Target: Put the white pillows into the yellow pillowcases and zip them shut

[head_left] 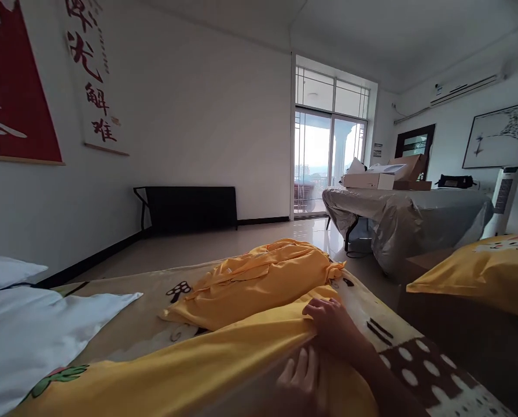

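Observation:
A yellow pillowcase (189, 370) stretches across the foreground, with a pale stretch of cloth along its near side. My right hand (330, 324) reaches in from the lower right, its fingers bent over the pillowcase's upper edge and gripping it. Just below, my left hand (300, 379) is curled against the near side of the same cloth, slightly blurred, its palm out of sight. Beyond both hands lies a crumpled yellow cover (259, 278). A white pillow (63, 324) is at the left.
Everything rests on a patterned blanket (150, 289). A yellow pillow (484, 272) sits at the right. Farther back, a plastic-covered table (397, 214) carries open boxes (367, 180) and a black bag (455, 182). A folded black frame (191, 208) leans against the wall.

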### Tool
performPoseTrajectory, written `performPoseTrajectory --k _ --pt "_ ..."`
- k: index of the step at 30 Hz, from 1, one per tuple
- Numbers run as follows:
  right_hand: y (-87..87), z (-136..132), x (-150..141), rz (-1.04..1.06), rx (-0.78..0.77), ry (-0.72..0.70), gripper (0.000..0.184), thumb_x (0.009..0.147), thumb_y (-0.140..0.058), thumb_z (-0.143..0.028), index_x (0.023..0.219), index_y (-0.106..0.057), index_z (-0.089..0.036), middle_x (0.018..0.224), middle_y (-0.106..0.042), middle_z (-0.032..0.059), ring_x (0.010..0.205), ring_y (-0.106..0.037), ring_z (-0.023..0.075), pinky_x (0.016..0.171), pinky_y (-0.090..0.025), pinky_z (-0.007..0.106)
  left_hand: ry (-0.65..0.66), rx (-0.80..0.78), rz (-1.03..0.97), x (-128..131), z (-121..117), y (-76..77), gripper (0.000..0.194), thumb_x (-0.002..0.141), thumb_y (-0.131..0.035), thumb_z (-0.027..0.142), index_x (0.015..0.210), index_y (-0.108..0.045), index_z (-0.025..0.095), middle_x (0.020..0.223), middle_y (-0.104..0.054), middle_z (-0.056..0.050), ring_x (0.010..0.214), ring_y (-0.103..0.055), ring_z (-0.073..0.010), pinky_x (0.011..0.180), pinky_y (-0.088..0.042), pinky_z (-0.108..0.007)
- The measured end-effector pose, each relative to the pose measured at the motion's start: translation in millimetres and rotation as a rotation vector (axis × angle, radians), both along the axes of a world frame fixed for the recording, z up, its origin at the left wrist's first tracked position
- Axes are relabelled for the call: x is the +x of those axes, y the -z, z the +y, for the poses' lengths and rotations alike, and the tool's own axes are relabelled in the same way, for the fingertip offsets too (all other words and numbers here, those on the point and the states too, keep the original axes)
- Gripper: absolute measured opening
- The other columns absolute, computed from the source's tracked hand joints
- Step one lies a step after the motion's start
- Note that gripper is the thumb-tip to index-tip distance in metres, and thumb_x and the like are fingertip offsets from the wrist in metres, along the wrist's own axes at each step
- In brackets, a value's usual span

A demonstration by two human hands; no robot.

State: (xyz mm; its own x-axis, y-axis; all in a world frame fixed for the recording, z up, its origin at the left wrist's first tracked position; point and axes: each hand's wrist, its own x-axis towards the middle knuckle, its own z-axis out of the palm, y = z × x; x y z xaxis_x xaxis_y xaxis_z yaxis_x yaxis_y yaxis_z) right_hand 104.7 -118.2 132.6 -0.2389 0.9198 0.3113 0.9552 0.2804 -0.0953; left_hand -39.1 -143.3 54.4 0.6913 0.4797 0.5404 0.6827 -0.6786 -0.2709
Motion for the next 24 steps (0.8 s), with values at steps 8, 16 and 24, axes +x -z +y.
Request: performPoseTrajectory --k 8,16,24 --pt "6.2 1.0 -4.7 0.061 -0.121 0.14 0.026 0.075 -0.042 -0.004 0.092 -0.058 -0.016 0.087 -0.069 0.0081 0.082 -0.062 0.0198 0.064 -0.029 0.029 -0.007 -0.141 0.112 -32.4 1.5 -21.4 0.039 0.086 -0.048 0.042 0.109 -0.064 0.015 0.126 -0.06 -0.015 0.113 -0.057 -0.0288 0.097 -0.046 -0.039" --pt "-7.6 10.8 -6.6 0.123 -0.153 0.125 0.034 0.069 -0.041 -0.001 0.097 -0.056 -0.012 0.089 -0.068 0.0114 0.085 -0.062 0.022 0.065 -0.031 0.029 0.084 -0.539 0.328 -7.8 18.1 -61.6 0.046 0.076 -0.039 0.006 0.121 -0.049 0.009 0.095 -0.069 -0.014 0.082 -0.066 -0.0258 0.076 -0.052 -0.042" --pt "5.6 32.9 16.5 0.386 -0.131 -0.145 0.036 0.067 -0.054 -0.014 0.103 -0.058 -0.018 0.088 -0.068 0.0034 0.081 -0.06 0.0175 0.069 -0.039 0.024 0.092 -0.462 0.196 -15.2 -2.9 -62.5 0.029 0.092 -0.033 0.028 0.105 -0.056 0.018 0.111 -0.062 -0.012 0.096 -0.059 -0.0228 0.087 -0.046 -0.04"
